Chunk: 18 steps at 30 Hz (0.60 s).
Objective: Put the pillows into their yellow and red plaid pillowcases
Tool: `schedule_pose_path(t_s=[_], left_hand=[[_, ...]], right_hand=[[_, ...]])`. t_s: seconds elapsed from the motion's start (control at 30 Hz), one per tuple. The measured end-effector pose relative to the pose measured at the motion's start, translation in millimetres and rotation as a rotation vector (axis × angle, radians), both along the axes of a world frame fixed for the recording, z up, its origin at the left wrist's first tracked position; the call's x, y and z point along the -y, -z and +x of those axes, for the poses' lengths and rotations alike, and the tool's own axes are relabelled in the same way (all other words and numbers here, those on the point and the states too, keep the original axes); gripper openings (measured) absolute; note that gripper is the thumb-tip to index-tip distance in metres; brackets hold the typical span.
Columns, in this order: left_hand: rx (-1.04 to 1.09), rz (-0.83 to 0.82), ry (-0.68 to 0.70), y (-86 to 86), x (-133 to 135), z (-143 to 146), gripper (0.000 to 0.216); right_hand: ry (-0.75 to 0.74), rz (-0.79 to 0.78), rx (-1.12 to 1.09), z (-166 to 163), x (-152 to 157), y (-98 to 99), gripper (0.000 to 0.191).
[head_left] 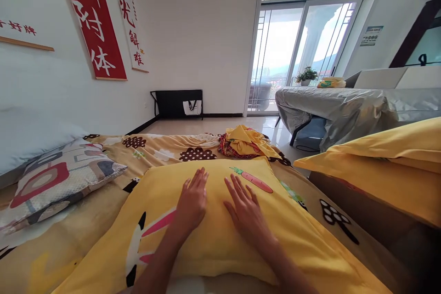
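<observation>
A yellow pillow (213,239) lies flat in front of me, printed with a carrot at its far right and a rabbit face with pink ears at its left. My left hand (194,200) rests on the pillow's upper middle, fingers stretched forward. To the right of it, my right hand (246,211) lies palm down on the same cloth, fingers spread, just below the carrot print. Neither hand grasps anything. The pillow sits on a tan patterned blanket (165,149).
A patterned cushion (65,174) lies at the left by the wall. Crumpled yellow cloth (250,140) sits beyond the pillow. More folded yellow fabric (389,156) is stacked at the right. Behind it stands a table with a silver cover (358,105). A black folded frame (175,103) leans against the far wall.
</observation>
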<state>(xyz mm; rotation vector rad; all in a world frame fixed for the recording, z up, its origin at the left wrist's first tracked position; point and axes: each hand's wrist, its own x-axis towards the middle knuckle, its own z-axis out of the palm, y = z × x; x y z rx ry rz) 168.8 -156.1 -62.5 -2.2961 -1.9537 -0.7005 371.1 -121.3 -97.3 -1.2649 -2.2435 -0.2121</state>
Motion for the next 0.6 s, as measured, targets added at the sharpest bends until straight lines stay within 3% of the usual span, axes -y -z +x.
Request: schedule_pose_path(t_s=[0.07,0.17,0.27,0.43,0.6], left_hand=[[-0.04,-0.004,-0.011,17.7,-25.4,33.9,0.056],[-0.102,0.003,-0.014,49.9,-32.0,42.2,0.05],[-0.138,0.034,-0.057,73.9,-9.8,16.9,0.05],[-0.111,0.036,-0.355,96.4,36.9,-39.5,0.055],[-0.018,-0.103,-0.653,110.6,81.7,-95.4,0.06]], right_hand=[[0.021,-0.051,0.037,-29.8,-1.8,8.0,0.053],[0.092,-0.118,0.068,-24.3,-4.3,36.1,0.051],[0.189,-0.105,0.065,16.0,-1.5,65.9,0.055],[0.42,-0.125,0.079,100.3,4.7,102.6,0.065],[0.512,-0.146,0.143,151.7,17.7,113.2,0.069]])
